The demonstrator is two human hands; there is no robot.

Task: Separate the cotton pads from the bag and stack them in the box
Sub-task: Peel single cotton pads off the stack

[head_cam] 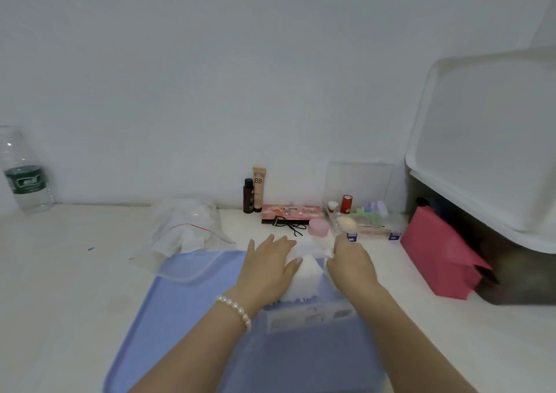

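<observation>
A white stack of cotton pads [305, 281] lies in a clear box [307, 317] on the blue tray [180, 302]. My left hand [269, 268] rests flat on the stack's left side, thumb across its top. My right hand [350, 262] pinches a few loose pads [326, 249] at the stack's far right corner. The clear zip bag [186, 233] with a red seal strip lies open to the left, behind the tray, with some white pads still inside.
Cosmetics stand along the wall: a dark bottle [248, 195], a BB tube [258, 188], a palette [290, 213], a pink jar [319, 227], a clear organiser [361, 212]. A pink bag [439, 257] and a white bin [493, 164] are right. A water bottle [25, 176] stands far left.
</observation>
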